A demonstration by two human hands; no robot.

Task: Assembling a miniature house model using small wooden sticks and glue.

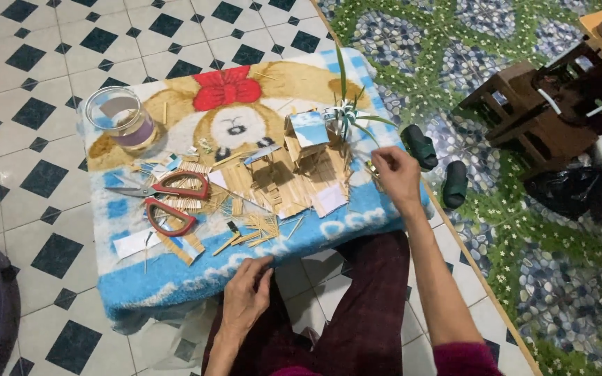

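Middle of the blue cartoon-bear blanket (175,278) is crowded: the small stick-built model house (301,157) stands right of centre, red-handled scissors (168,198) lie left of it, loose wooden sticks (256,230) scattered between. The clear glass jar (120,115) blocks the far left corner. Open blanket along the near edge and far strip, where the right hand (397,177) and left hand (245,296) sit at the margins.

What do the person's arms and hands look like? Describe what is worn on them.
Both hands are bare: the left hand and right hand show no gloves, and no rings or watch can be made out. The right forearm is uncovered, with a dark pink sleeve pushed up.
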